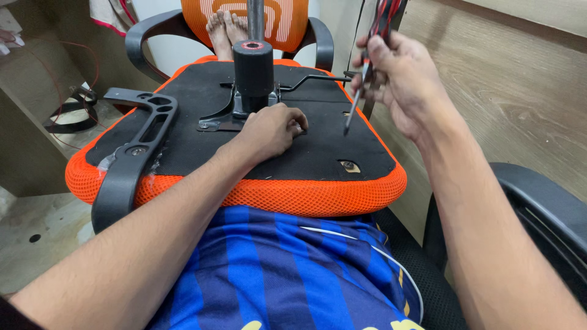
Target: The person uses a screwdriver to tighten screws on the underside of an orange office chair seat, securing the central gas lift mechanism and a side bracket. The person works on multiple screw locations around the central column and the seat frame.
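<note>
Resting upside down across the lap: orange office-chair seat, mechanism plate sitting on its black underside. Pressing beside the plate with curled left hand, gripping nothing visible; clamping screwdriver in closed right hand, tip hovering above the underside. Showing armrest attached on one side, opposite mounting hole remaining open.

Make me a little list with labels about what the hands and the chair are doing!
Left hand: fist resting on the black underside of the upturned chair seat, beside the metal mechanism plate
Right hand: holding a screwdriver, tip pointing down above the seat
Seat: orange mesh edge, lying on the person's lap
Armrest: black, attached at the seat's left side
Screw hole: near the seat's front edge
</note>
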